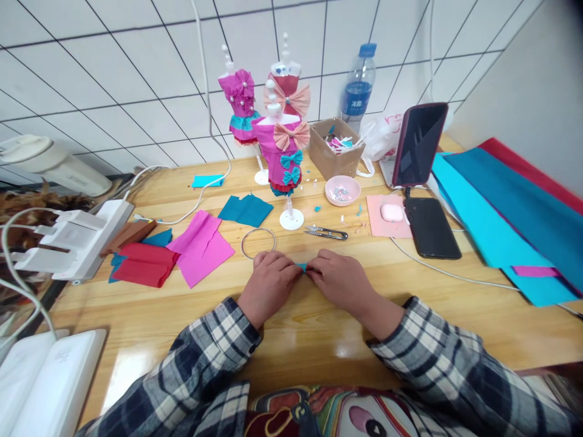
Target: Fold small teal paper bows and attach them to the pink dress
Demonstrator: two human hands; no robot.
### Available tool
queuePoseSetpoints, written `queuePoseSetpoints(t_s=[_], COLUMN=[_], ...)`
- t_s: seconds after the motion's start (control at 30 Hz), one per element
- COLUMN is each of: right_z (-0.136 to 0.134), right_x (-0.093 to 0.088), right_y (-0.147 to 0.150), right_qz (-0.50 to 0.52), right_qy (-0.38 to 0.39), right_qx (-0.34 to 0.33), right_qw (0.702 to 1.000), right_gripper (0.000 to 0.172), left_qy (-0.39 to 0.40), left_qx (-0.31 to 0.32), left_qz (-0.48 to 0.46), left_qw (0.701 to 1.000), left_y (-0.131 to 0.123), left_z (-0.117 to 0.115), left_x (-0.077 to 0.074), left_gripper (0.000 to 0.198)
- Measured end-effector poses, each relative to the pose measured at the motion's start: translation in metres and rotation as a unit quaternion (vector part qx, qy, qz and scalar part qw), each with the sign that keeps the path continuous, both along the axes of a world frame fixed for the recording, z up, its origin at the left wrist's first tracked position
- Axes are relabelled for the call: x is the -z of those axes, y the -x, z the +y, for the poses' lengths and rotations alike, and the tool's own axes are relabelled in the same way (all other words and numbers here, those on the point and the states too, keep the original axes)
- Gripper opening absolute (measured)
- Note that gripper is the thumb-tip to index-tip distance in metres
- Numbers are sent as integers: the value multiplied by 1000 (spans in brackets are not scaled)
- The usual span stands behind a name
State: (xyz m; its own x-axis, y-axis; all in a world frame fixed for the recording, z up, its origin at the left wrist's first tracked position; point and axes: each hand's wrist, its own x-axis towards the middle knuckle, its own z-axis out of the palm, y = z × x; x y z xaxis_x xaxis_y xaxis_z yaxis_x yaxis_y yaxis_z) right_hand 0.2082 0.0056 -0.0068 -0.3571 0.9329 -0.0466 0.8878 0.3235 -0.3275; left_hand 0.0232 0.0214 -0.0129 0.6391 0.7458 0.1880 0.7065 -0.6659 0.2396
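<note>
Most of the view is taken up by a wooden worktop [314,328], backed by a white tiled wall [150,54]. Its right side is covered by large coloured sheets [510,212] in turquoise, blue and red, laid over one another. Near the wall, three white dress forms [277,155] are dressed in bright, crinkled material, the front one being trimmed with a peach bow and two turquoise bows. In front of them, the left hand [271,285] and the right hand [339,279] are brought close together, fingers bent and fingertips pinched. To the right of the forms, a water bottle [357,97] is placed behind a cardboard box [330,158] filled with scraps. Farther right, one phone [419,145] is propped upright and a black phone [432,227] is laid flat. On the left, a magenta piece [203,252], a folded red piece [148,264] and a teal piece [246,210] are spread out. A pink bowl [343,199] of beads is set near the box; thread snips [325,232] are laid below it. A thin ring [258,229] is seen just beyond the left hand. Smallest of all, a small blue piece [301,267] is gripped between the fingertips of both hands, just above or on the worktop; which cannot be told.
</note>
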Motion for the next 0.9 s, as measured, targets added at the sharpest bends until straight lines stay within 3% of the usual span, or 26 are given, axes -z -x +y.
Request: queuePoseSetpoints(t_s=[0.63, 0.9], right_z=[1, 3], right_x=[0, 4], right_y=[0, 0], right_qz=[31, 26], right_qy=[20, 17], right_qx=[13, -15], right_qw=[999, 999], right_gripper=[21, 20], left_qy=[17, 13], left_qx=[-9, -19], left_qz=[11, -7], left_qw=[1000, 1000], left_y=[-1, -1], left_z=[1, 0], left_x=[1, -1], left_gripper=[16, 18])
